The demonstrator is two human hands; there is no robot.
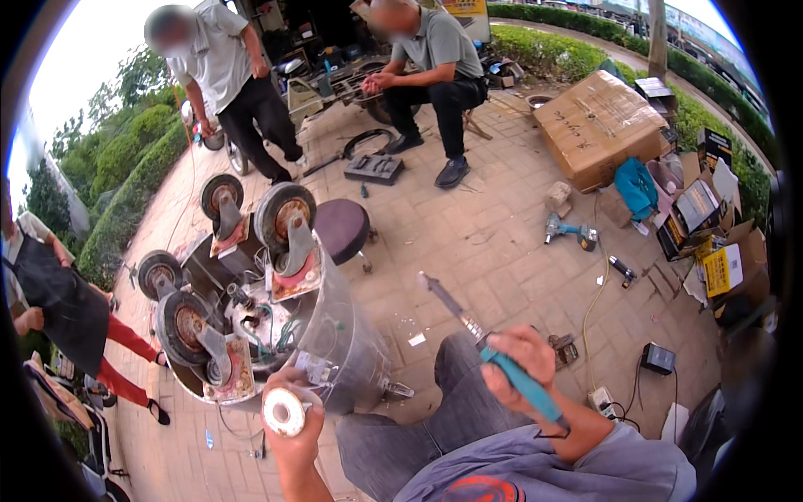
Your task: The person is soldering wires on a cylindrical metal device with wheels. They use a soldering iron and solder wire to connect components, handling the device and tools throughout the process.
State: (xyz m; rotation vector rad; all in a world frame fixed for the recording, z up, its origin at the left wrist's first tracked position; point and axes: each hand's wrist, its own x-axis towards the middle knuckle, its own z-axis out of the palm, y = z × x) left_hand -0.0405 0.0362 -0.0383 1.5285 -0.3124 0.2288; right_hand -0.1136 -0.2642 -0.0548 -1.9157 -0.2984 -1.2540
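Observation:
My right hand (525,368) is wrapped round the teal handle of a soldering iron (523,385). Its metal shaft points up and to the left, the tip in the air above the paving. In my left hand (294,435) is a white round spool (285,413) with a hole in its middle; what is wound on it is hard to tell. Just beyond that hand lies an upturned metal drum-shaped machine (347,330) with several rusty caster wheels (184,326) facing up. Green wires (266,328) show inside its open base.
A round stool (341,227) stands behind the machine. A cordless drill (571,233), a torch-like tool (623,272), a power strip (602,402) with cords and a large cardboard box (598,125) lie to the right. One person sits ahead; two others stand at the left.

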